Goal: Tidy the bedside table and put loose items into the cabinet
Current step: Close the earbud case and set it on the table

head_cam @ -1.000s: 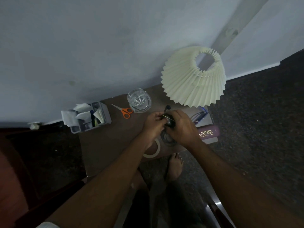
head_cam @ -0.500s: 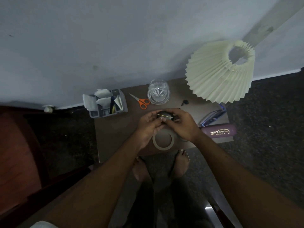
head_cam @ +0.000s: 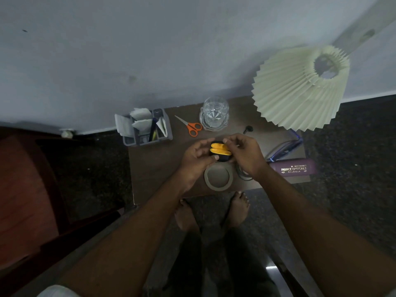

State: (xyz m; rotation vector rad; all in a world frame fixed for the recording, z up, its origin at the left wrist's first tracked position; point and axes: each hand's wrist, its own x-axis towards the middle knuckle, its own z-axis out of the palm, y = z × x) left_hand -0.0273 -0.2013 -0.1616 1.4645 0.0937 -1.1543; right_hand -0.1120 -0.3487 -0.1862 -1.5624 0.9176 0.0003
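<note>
Head view: tape roll (head_cam: 207,179) below case (head_cam: 220,149); scissors (head_cam: 191,127), glass (head_cam: 214,114) beyond.

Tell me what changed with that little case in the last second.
The small black case, shut before, is now open with its yellow inside showing; the left hand grips it, the right hand pinches its lid. The tape ring, scissors, glass and purple glasses case stayed put.

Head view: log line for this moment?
left hand: holds black case | right hand: pinches lid | case: open, yellow inside | tape roll: on table
</note>
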